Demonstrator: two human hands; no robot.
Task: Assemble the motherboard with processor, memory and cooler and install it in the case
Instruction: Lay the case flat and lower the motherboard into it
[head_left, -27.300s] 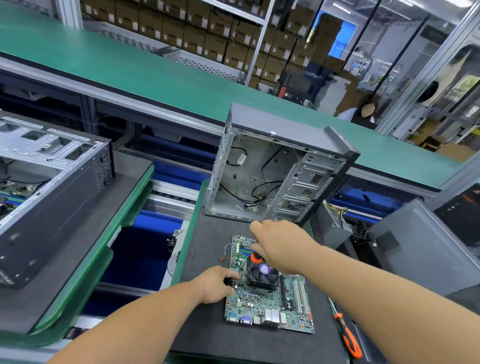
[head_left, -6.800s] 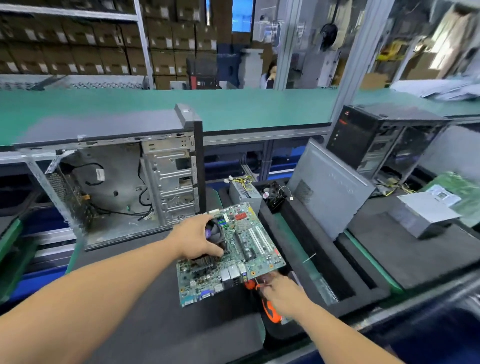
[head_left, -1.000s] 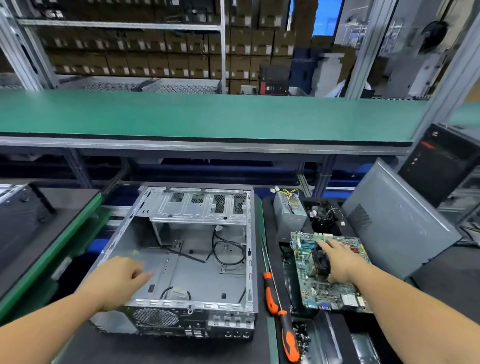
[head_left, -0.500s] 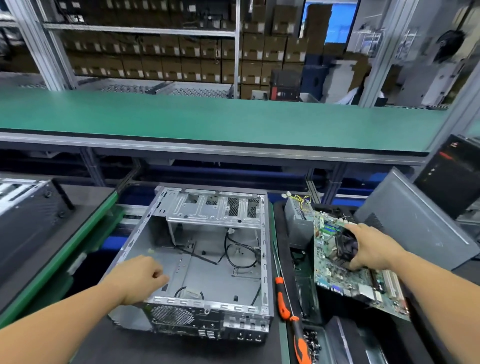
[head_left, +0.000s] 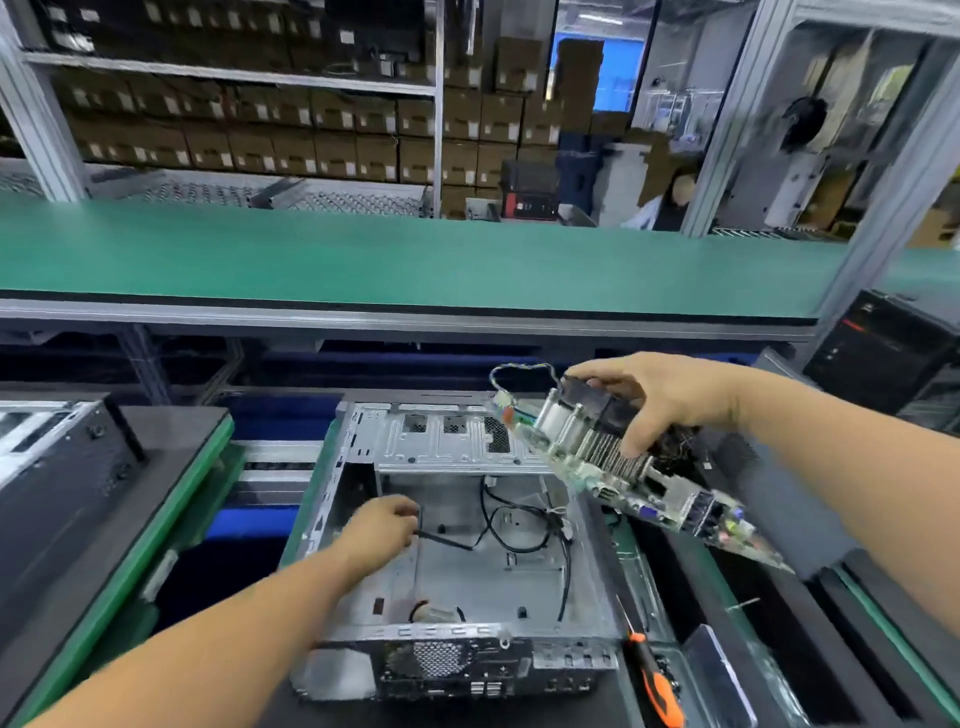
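Observation:
The open metal case (head_left: 524, 571) lies on its side on the black mat, its opening facing up. My right hand (head_left: 660, 397) grips the black fan cooler (head_left: 597, 410) and holds the green motherboard (head_left: 670, 501) in the air, tilted, above the case's right edge. My left hand (head_left: 387, 525) is inside the case at its left side and pinches a black cable (head_left: 452, 541) that runs across the case floor. More black cables loop over the floor near the drive cage (head_left: 447, 436).
An orange-handled screwdriver (head_left: 652, 680) lies right of the case. A grey side panel (head_left: 779, 499) leans at the right, partly behind the board. Another case (head_left: 57, 467) sits on the left pallet. A raised green shelf (head_left: 415, 265) spans the back.
My right hand has lifted the motherboard by its cooler from the right tray up and left over the case. My left hand has reached deeper into the case and taken hold of a cable.

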